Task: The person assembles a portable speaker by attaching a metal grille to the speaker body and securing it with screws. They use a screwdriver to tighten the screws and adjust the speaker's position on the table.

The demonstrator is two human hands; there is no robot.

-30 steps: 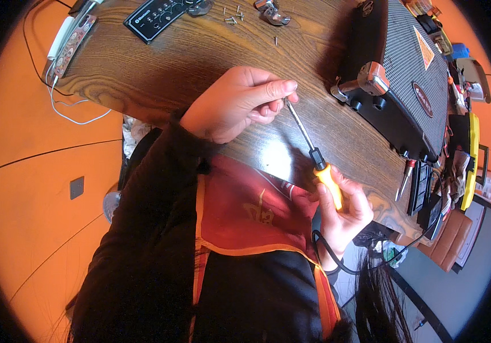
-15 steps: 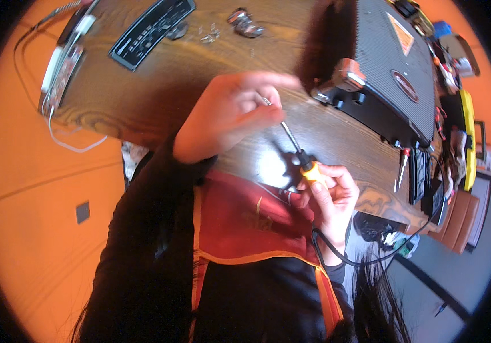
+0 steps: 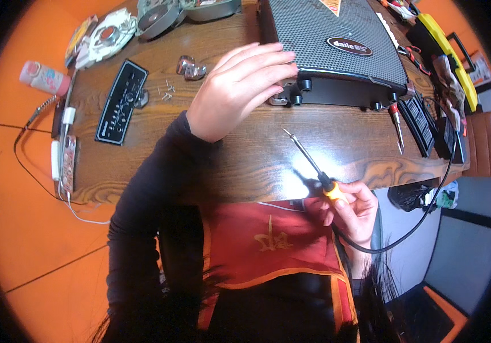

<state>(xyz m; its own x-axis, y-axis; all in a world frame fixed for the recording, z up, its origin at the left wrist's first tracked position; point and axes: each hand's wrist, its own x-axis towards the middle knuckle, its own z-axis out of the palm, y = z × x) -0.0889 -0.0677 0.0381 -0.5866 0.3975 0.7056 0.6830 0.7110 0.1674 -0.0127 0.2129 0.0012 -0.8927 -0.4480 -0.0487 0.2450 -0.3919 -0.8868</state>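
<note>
A soldering iron (image 3: 307, 155) with a yellow handle and black cord is gripped in my right hand (image 3: 354, 208), its thin tip pointing up and left over the table. My left hand (image 3: 245, 86) reaches over the near left corner of a black speaker box (image 3: 337, 54) with a perforated metal front. Its fingers are stretched out, hiding most of a shiny metal corner piece (image 3: 278, 100); whether they press on it I cannot tell. Short black feet (image 3: 304, 86) stick out from the side of the box facing me.
A black control panel (image 3: 121, 103), small screws (image 3: 168, 90) and a shiny metal corner piece (image 3: 191, 68) lie left on the wooden table (image 3: 245, 166). At right are a red-handled screwdriver (image 3: 396, 127), a black tray (image 3: 418, 123) and a yellow-black toolbox (image 3: 448, 63). The iron's cord (image 3: 428, 214) loops off the right side.
My left hand has moved away from the soldering iron's tip, up to the speaker's corner. The iron remains in my right hand. The view has shifted, showing more of the table's far left.
</note>
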